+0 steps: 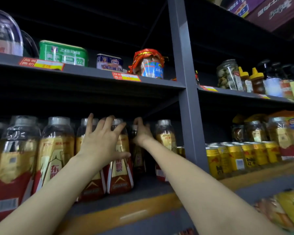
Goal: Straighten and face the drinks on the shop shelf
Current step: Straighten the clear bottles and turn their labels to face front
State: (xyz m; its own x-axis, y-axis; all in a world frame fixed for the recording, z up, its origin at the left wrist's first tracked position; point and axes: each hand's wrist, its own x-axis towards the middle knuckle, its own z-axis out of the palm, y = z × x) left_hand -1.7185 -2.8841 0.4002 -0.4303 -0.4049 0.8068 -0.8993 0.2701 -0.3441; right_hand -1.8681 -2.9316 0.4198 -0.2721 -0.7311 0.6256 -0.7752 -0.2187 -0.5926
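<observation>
A row of red-and-gold drink bottles with silver caps stands on the lower shelf (143, 199). My left hand (103, 141) lies spread over the front bottle (120, 177), fingers wrapped round its upper part, thumb across the label. Further back, my right hand (142, 131) grips the neck of a darker bottle (138, 158) standing deeper in the shelf. One more bottle (165, 138) stands to the right, beside the upright post.
The grey upright post (187, 99) splits the shelving. Gold cans (236, 158) and more bottles fill the right bay. Tins (63, 53) and a wrapped jar (149, 65) sit on the shelf above. Packaged goods (285, 209) lie at the lower right.
</observation>
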